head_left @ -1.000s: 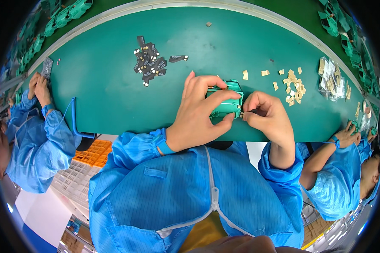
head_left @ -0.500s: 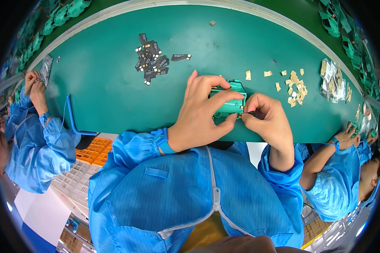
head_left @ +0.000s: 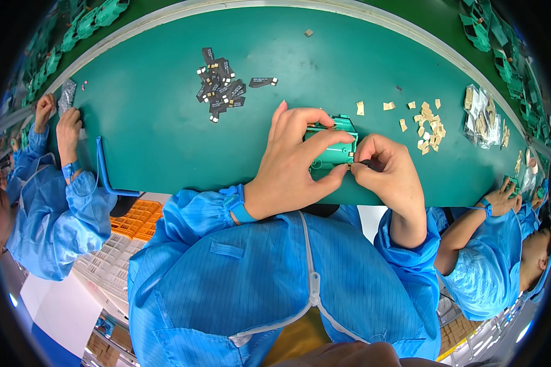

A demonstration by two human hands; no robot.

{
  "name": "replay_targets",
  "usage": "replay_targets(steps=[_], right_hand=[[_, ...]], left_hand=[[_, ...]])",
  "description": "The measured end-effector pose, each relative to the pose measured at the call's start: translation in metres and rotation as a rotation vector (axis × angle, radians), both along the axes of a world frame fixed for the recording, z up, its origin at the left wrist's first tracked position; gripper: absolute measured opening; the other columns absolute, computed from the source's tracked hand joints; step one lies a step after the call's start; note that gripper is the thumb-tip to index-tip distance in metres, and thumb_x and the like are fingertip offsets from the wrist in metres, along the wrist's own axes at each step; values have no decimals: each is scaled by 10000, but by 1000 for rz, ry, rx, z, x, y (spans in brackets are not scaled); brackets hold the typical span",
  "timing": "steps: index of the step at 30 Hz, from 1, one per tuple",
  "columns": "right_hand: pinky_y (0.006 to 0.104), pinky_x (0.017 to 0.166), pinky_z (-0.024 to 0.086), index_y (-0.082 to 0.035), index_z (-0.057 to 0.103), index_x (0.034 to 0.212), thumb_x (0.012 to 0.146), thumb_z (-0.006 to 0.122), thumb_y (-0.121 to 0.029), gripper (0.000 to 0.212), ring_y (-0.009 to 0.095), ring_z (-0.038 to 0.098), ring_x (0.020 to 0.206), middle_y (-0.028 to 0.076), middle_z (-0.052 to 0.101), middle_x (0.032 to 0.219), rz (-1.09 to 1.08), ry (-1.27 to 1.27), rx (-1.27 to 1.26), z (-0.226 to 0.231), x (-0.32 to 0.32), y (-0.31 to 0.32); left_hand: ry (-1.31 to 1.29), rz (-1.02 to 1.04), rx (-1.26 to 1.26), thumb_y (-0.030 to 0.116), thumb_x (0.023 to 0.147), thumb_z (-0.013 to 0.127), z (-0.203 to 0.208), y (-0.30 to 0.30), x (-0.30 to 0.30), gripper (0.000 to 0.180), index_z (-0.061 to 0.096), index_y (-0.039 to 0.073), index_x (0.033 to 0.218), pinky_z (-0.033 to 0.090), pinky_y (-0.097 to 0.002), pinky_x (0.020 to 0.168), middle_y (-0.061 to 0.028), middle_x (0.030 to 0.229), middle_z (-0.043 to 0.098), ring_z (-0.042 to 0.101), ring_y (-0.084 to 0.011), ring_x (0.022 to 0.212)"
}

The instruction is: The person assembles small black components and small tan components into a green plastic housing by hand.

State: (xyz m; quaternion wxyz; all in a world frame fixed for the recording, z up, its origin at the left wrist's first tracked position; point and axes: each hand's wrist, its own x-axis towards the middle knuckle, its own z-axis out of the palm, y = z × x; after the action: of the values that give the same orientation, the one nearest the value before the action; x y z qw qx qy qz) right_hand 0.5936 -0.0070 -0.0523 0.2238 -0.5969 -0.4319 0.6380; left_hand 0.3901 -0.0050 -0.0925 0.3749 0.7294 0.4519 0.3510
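A green plastic housing [head_left: 332, 155] with small metal contacts is held at the near side of the green table, gripped between the thumb and fingers of my left hand [head_left: 294, 162]. At the housing's right edge my right hand [head_left: 390, 170] pinches a small dark piece [head_left: 365, 164], mostly covered by the fingers; it looks like the black flexible strips on the table. Thumb tips of both hands almost meet at the housing's lower right corner. A heap of black flexible strips [head_left: 221, 85] with pale end pads lies beyond my left hand, one loose strip [head_left: 263, 82] beside it.
Small beige pieces [head_left: 431, 129] are scattered to the right, near a clear plastic bag [head_left: 485, 119] of more. A blue coiled cord [head_left: 103, 165] hangs over the table's left edge. Co-workers in blue [head_left: 55, 214] sit on both sides. Green housings [head_left: 92, 24] line the far rail.
My hands and the housing stay almost still. The left co-worker's hands have moved apart near the small bag.
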Motion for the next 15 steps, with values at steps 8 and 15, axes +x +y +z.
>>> replay_targets(steps=[8,15], right_hand=[[214,545,384,-13,550,766,762,658,6,110,27,490,656,-27,560,713,-1,-12,-12,2,-1,2],[216,547,387,-13,545,764,761,656,9,113,27,490,658,-25,560,713,16,-15,-17,4,0,4]], left_hand=[[8,2,3,158,693,817,-1,1,0,450,692,175,1124,210,-670,1131,-52,1196,511,514,-285,1174],[10,-5,-9,154,700,811,0,1,0,438,694,179,1122,210,-667,1133,-50,1189,510,515,-277,1167]])
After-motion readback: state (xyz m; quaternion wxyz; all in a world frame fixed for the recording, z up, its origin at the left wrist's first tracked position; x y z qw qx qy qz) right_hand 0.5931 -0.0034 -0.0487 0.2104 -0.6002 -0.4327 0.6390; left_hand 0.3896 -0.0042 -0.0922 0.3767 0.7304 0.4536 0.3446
